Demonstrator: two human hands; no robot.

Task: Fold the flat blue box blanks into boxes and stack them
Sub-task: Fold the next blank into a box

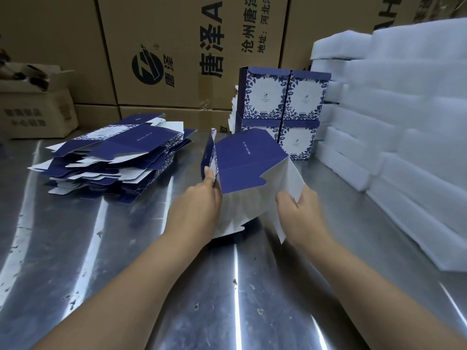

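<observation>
A half-opened blue box blank [246, 160] with white inner flaps is held above the steel table [126, 261] at centre. My left hand [199, 205] grips its left edge, thumb on the patterned side panel. My right hand [300, 213] pinches a white flap on its right side. A messy pile of flat blue blanks [113, 160] lies to the left. Behind the held blank, several folded blue-and-white floral boxes [280, 107] stand stacked two high.
White foam sheets [394, 127] are piled along the right side of the table. Large brown cartons [177, 51] form a wall at the back. A smaller open carton [35, 104] sits at the far left.
</observation>
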